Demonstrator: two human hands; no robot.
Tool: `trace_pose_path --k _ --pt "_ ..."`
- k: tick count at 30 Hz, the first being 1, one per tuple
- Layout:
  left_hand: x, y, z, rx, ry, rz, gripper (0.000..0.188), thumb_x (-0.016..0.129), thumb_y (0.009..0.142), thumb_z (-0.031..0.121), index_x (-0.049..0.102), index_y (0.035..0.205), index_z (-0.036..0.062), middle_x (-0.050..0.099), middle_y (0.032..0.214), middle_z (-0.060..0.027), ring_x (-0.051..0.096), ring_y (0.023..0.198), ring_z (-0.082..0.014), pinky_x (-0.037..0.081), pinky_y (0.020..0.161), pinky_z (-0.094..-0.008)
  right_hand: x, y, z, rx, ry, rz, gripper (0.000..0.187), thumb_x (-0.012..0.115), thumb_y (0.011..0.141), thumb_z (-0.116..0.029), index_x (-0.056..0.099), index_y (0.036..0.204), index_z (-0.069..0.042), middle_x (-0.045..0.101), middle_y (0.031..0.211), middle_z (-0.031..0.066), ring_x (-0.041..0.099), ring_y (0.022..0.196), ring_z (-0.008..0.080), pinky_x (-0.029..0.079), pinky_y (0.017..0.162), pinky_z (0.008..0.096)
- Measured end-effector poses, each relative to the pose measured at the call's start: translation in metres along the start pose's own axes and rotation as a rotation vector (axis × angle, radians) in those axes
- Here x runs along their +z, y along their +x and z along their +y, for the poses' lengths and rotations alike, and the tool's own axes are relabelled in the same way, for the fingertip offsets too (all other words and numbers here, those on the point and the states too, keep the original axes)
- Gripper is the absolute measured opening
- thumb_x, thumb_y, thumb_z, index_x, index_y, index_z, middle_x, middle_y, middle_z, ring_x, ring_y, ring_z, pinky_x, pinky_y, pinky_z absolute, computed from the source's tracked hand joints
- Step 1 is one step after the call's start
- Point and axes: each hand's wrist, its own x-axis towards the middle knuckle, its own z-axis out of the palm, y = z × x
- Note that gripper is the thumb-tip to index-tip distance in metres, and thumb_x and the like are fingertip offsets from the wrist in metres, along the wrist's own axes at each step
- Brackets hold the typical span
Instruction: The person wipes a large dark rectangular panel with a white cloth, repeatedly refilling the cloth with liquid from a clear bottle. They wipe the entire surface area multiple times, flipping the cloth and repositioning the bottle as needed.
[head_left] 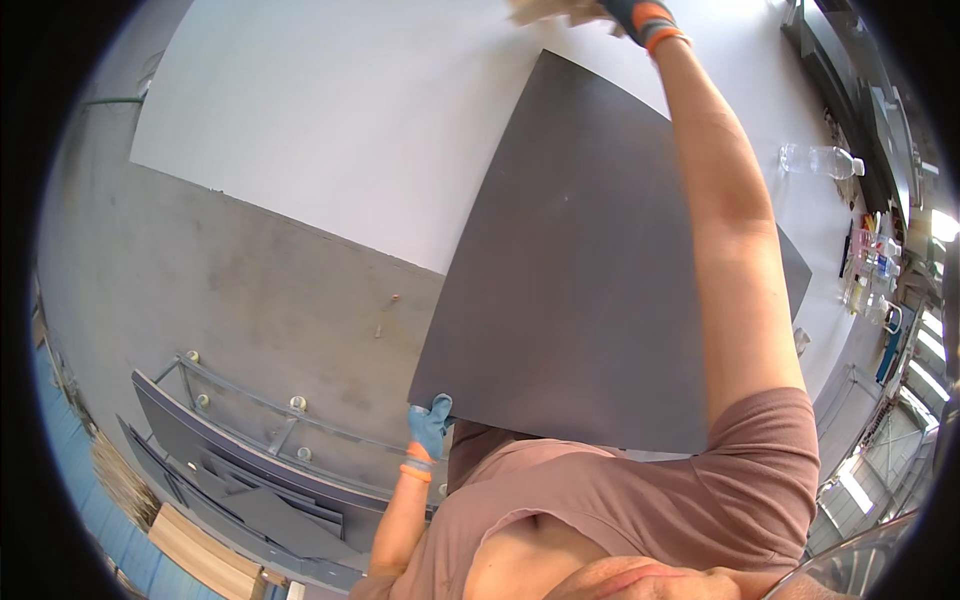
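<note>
A large dark grey flat panel (580, 240) lies at an angle across a white table surface (330, 110), its near edge close to my body. My left hand (430, 425), in a blue glove with an orange cuff, grips the panel's near left corner, thumb on top. My right arm stretches over the panel's right side. At the upper rim my gloved right hand (640, 15) is partly cut off by the picture's edge. It holds a blurred, crumpled beige cloth (560, 10), just beyond the panel's far corner.
A clear plastic bottle (820, 160) lies on its side at the right, near small bottles and pens (872, 265). Below left, a metal wheeled rack (290, 420) stands on the concrete floor beside stacked dark panels (260, 500) and wooden boards (205, 550).
</note>
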Motion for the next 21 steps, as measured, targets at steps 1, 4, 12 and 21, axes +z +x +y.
trace_pose_path --k 1,4,12,21 --pt "0.001 -0.002 0.0 0.001 -0.007 0.007 0.046 0.074 0.096 0.017 0.056 0.138 0.0121 0.066 0.121 -0.0009 0.067 0.103 -0.0156 0.06 0.083 -0.0348 -0.01 0.002 0.007 0.06 -0.035 0.093 0.039 0.063 0.099 -0.034 0.072 0.126 -0.007 0.077 0.099 0.0141 0.07 0.065 0.0236 0.056 0.045 0.0357" --pt "0.002 -0.003 0.006 0.013 0.001 -0.022 0.046 0.076 0.095 0.017 0.058 0.137 0.0088 0.065 0.121 -0.001 0.066 0.103 -0.0153 0.059 0.086 -0.0358 -0.028 0.027 0.082 0.008 -0.224 0.305 0.044 0.064 0.096 -0.034 0.07 0.13 -0.006 0.074 0.122 0.0186 0.073 0.106 0.0318 0.059 0.089 0.0403" --pt "0.044 -0.022 -0.013 0.056 0.114 0.023 0.047 0.077 0.095 0.019 0.06 0.134 -0.0017 0.067 0.122 -0.0052 0.062 0.108 -0.0164 0.05 0.098 -0.0322 0.015 0.028 0.123 -0.022 -0.276 0.232 0.044 0.061 0.097 -0.038 0.071 0.128 -0.007 0.072 0.124 0.0198 0.068 0.118 0.0334 0.052 0.102 0.0392" --pt "0.089 0.015 -0.008 0.137 0.063 -0.087 0.041 0.073 0.097 0.014 0.059 0.133 -0.0002 0.065 0.126 -0.0038 0.061 0.111 -0.0158 0.051 0.097 -0.0321 0.069 0.04 0.103 -0.623 -0.87 0.329 0.047 0.053 0.101 -0.035 0.062 0.14 -0.009 0.045 0.158 0.0214 0.039 0.148 0.037 0.031 0.123 0.0426"
